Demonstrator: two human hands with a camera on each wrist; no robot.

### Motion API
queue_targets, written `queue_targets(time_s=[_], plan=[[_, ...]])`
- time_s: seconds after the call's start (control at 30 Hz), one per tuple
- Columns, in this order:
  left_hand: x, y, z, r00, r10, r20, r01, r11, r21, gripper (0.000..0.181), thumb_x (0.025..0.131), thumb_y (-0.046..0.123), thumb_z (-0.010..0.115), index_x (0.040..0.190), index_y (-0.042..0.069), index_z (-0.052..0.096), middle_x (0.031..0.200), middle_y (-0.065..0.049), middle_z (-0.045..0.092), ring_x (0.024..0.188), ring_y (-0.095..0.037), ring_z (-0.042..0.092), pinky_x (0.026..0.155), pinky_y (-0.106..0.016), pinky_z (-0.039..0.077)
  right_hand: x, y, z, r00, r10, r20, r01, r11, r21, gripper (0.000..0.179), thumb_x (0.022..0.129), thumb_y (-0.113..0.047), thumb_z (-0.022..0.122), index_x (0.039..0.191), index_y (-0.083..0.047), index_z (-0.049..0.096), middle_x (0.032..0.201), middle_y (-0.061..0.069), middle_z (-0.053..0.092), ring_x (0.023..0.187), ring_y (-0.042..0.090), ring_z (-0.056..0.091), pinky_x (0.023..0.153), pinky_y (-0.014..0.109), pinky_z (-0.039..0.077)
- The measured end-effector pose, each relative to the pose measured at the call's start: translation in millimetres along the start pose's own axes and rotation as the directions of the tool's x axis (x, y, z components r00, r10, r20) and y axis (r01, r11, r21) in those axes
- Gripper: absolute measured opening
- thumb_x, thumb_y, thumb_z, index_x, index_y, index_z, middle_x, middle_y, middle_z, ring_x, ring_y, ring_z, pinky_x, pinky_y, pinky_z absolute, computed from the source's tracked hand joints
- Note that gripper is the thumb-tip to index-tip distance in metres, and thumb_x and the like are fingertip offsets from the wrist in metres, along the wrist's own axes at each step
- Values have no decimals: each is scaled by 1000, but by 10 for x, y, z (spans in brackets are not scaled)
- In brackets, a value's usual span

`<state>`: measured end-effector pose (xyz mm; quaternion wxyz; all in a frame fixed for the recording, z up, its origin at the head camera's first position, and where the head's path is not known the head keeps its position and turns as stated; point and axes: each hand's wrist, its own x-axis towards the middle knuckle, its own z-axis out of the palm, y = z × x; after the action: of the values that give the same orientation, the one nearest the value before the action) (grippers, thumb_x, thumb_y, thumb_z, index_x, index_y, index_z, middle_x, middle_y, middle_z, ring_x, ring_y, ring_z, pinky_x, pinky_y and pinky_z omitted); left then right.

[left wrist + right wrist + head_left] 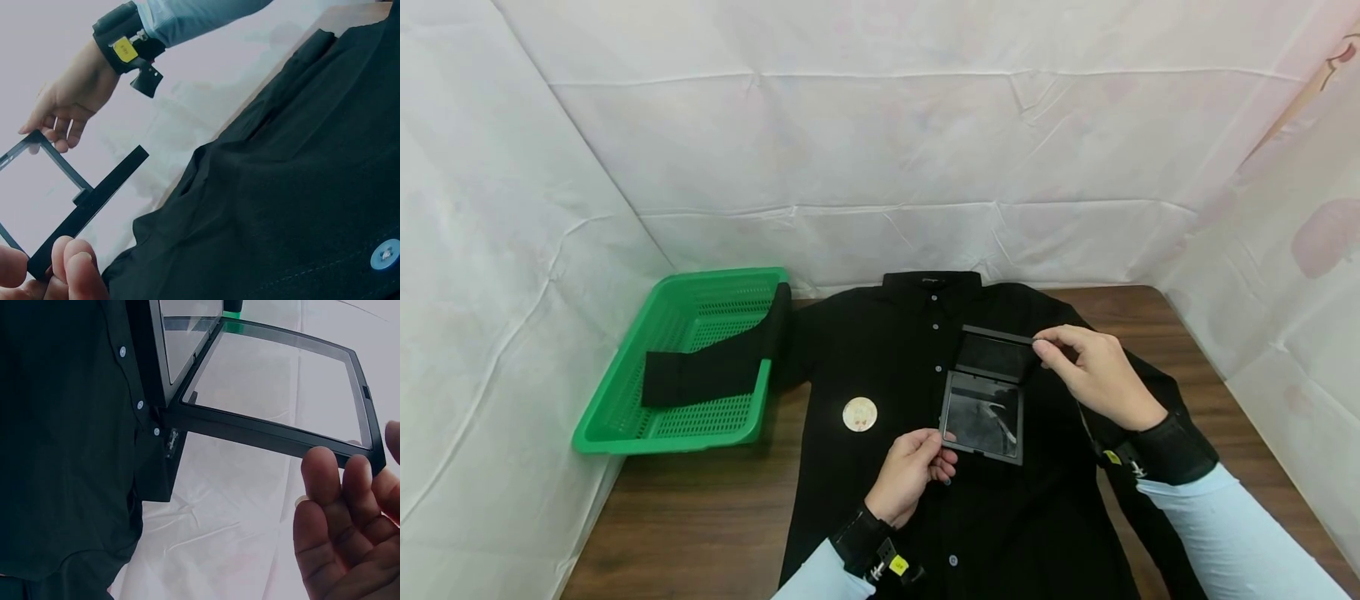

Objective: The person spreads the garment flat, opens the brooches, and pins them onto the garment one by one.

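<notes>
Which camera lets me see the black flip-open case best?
The head view: it shows both halves of the black case almost whole, from above. The left wrist view cuts the case off at the left edge. The right wrist view shows one half big but cuts the other off at the top.

With the open case as clock centre in the head view: toward six, runs free over the black shirt, between left forearm and right forearm. Toward three, meets the right hand at the lid; toward half past seven, the left hand. Toward nine, passes over the flat pale disc, then runs into the green basket, crossed by a shirt sleeve. Toward twelve, runs open up to the white cloth wall. Past the left hand, opens onto bare bench.
</notes>
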<state>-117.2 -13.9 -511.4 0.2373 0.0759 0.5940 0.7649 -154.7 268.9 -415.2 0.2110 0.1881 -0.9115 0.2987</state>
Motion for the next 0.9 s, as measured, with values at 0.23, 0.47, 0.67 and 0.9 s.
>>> queue_targets(time_s=[0.23,0.47,0.67,0.9], plan=[[-14,17,10,1000,-1,-7,1,1000,-23,33,103,19,45,114,-9,59,98,-27,62,74,-16,63,67,-24,53,13,0,-1,1000,-7,18,7,1000,22,13,97,-11,57,104,-10,68,83,-1,67,70,4,59,57,19,42],[-30,28,17,1000,25,-5,-25,999,-32,33,103,19,45,114,-9,59,101,-29,62,78,-18,65,74,-28,55,7,-11,-11,998,-7,69,6,1000,17,11,97,-10,58,104,-12,66,87,-2,65,72,3,58,60,20,43],[-36,52,15,999,30,-14,-31,998,-51,34,103,18,45,115,-11,58,96,-19,64,79,-17,65,74,-28,55,2,-45,-27,994,-27,107,25,999,21,11,97,-11,58,103,-15,66,82,-5,63,68,3,58,58,22,44],[-14,114,-14,999,41,-27,-42,998,-56,32,103,17,45,112,-11,57,99,-24,63,80,-18,65,74,-28,55,-55,-106,-85,976,-87,198,72,994,82,11,95,-8,60,103,-16,64,75,-11,54,56,2,51,52,21,44]])
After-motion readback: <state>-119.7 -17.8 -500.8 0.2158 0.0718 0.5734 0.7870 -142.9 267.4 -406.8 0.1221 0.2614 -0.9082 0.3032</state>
